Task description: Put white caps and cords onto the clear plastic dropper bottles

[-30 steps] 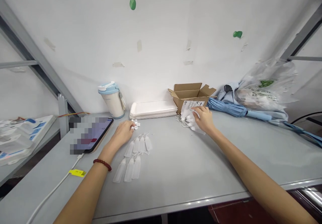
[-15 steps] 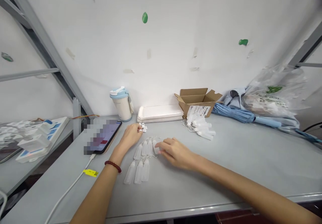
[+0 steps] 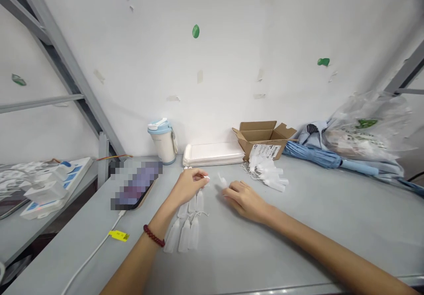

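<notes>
My left hand (image 3: 190, 184) is closed in a pinch on a small white piece (image 3: 206, 178), over the upper end of the laid-out tags. My right hand (image 3: 247, 201) is closed on a small translucent plastic tag (image 3: 222, 180), raised off the table and blurred. Fingertips of both hands face each other, a short gap apart. Below my left hand lie several translucent tags with white cords (image 3: 185, 235) in two rows, the upper row partly hidden by the hand. A few small white pieces (image 3: 187, 168) show behind the left hand.
A heap of corded tags (image 3: 270, 173) lies before an open cardboard box (image 3: 261, 138). White flat packets (image 3: 215, 153) and a blue-lidded cup (image 3: 162, 142) stand along the wall. A charging phone (image 3: 139, 187) is at left, a blue umbrella (image 3: 314, 153) and plastic bag (image 3: 364, 131) at right.
My left hand has come right from the small white pieces, with one in its fingers. My right hand has lifted a tag from the upper row and shifted right. The view has tilted slightly.
</notes>
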`<control>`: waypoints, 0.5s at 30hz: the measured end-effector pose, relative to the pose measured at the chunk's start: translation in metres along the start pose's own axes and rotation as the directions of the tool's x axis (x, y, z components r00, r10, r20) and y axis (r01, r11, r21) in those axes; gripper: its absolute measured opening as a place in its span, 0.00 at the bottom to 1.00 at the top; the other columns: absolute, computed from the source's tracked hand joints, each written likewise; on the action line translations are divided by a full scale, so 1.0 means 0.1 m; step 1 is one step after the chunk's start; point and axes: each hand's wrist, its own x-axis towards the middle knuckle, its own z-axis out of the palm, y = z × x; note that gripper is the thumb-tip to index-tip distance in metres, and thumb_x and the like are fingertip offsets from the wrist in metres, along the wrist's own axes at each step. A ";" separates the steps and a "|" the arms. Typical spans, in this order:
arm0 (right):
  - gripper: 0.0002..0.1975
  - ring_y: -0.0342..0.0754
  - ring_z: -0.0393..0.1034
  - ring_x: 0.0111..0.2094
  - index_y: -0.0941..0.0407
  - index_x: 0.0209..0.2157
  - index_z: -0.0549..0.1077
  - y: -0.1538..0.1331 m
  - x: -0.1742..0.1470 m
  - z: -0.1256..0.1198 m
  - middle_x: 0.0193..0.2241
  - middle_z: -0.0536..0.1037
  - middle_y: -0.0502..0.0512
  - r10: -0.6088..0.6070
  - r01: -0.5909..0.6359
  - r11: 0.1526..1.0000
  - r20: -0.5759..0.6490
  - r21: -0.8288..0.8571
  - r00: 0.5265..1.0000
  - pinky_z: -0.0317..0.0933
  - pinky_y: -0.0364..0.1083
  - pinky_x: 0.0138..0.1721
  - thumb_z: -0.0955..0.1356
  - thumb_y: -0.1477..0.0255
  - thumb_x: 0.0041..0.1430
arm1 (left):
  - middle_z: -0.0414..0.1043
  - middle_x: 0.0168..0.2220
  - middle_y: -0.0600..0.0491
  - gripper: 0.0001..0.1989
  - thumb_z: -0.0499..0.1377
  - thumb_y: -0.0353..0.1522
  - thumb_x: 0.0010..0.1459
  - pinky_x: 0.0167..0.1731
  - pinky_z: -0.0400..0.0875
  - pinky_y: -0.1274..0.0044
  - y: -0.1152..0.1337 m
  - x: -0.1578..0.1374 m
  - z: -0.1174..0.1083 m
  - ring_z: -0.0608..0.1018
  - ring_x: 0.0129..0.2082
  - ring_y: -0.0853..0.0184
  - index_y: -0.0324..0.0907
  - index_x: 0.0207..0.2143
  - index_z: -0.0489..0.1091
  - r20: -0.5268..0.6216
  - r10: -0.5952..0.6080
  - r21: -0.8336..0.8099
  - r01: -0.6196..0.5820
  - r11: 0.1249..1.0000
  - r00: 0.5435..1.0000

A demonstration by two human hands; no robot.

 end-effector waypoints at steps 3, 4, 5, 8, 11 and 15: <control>0.12 0.49 0.62 0.31 0.58 0.39 0.69 0.03 -0.05 -0.01 0.29 0.70 0.58 -0.010 0.021 0.996 -0.124 0.090 0.992 0.58 0.46 0.33 0.56 0.75 0.63 | 0.76 0.29 0.50 0.14 0.60 0.37 0.49 0.35 0.71 0.73 0.13 -0.08 0.07 0.78 0.31 0.64 0.37 0.35 0.72 0.087 -0.049 -0.247 0.069 0.967 0.995; 0.11 0.48 0.62 0.32 0.57 0.39 0.69 0.02 -0.06 -0.03 0.30 0.70 0.58 0.007 0.017 0.987 -0.145 0.161 0.989 0.58 0.46 0.33 0.56 0.76 0.63 | 0.76 0.30 0.50 0.14 0.61 0.37 0.48 0.37 0.71 0.72 0.16 -0.10 0.09 0.78 0.32 0.63 0.37 0.36 0.72 0.100 -0.071 -0.300 0.098 0.949 0.992; 0.10 0.48 0.63 0.32 0.57 0.39 0.68 0.00 -0.07 -0.05 0.31 0.70 0.58 0.031 0.007 0.970 -0.153 0.242 0.988 0.58 0.45 0.34 0.57 0.76 0.62 | 0.76 0.32 0.49 0.15 0.61 0.37 0.48 0.38 0.70 0.71 0.18 -0.11 0.10 0.77 0.32 0.64 0.37 0.37 0.72 0.105 -0.090 -0.331 0.120 0.936 0.990; 0.09 0.45 0.64 0.33 0.56 0.38 0.66 -0.08 -0.10 -0.14 0.33 0.71 0.55 0.097 -0.033 0.887 -0.117 0.460 0.988 0.59 0.44 0.35 0.58 0.79 0.59 | 0.76 0.36 0.48 0.16 0.62 0.37 0.48 0.40 0.70 0.70 0.21 -0.13 0.12 0.77 0.33 0.64 0.37 0.39 0.73 0.111 -0.105 -0.392 0.141 0.909 0.988; 0.08 0.44 0.64 0.31 0.55 0.35 0.66 -0.13 -0.12 -0.21 0.31 0.71 0.52 0.121 -0.061 0.804 -0.063 0.591 0.991 0.58 0.43 0.34 0.59 0.80 0.56 | 0.76 0.39 0.47 0.16 0.62 0.38 0.48 0.40 0.70 0.71 0.19 -0.13 0.14 0.76 0.34 0.64 0.38 0.38 0.73 0.138 -0.069 -0.413 0.120 0.903 0.988; 0.07 0.44 0.62 0.31 0.55 0.30 0.64 -0.13 -0.13 -0.24 0.29 0.69 0.50 0.176 -0.144 0.691 0.029 0.708 0.984 0.56 0.42 0.32 0.59 0.80 0.54 | 0.75 0.41 0.48 0.14 0.63 0.37 0.47 0.39 0.71 0.73 0.17 -0.13 0.17 0.75 0.36 0.65 0.39 0.36 0.74 0.169 -0.018 -0.434 0.091 0.896 0.985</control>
